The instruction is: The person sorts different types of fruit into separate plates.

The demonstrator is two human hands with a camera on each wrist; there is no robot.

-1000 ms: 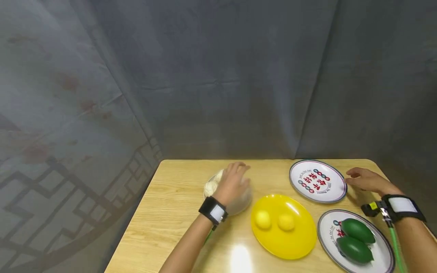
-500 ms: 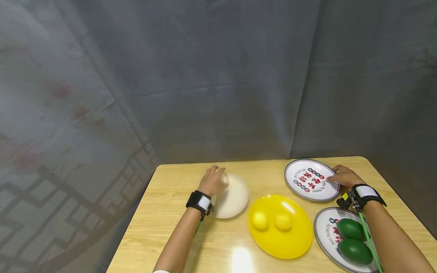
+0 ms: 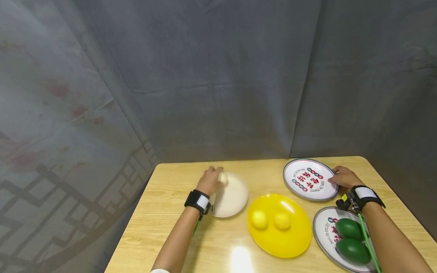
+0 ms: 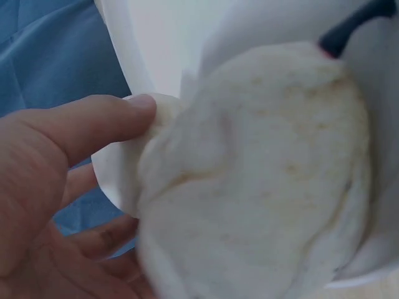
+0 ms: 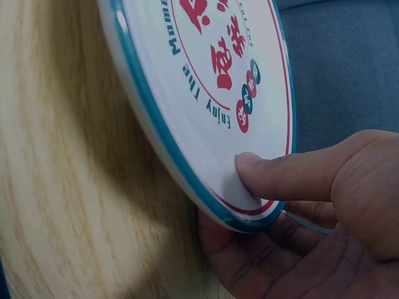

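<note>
My left hand is at the left side of a white plate. Its thumb lies over a pale rounded piece, with the fingers below it; I cannot tell what kind of thing this is. Close beside it, a larger cream-coloured lumpy piece with brown creases fills much of the left wrist view. My right hand grips the edge of a white plate with red lettering. In the right wrist view, the thumb presses on its upper face and the fingers curl beneath its blue-green rim.
Between the hands, a yellow plate bears two yellow balls. Another lettered white plate holds two green oval pieces, partly under the right forearm. The wooden table ends at a grey cloth behind.
My left hand has come from over the white plate to its left side. My right hand has moved left and taken hold of the lettered plate's edge. The head view has shifted slightly.
</note>
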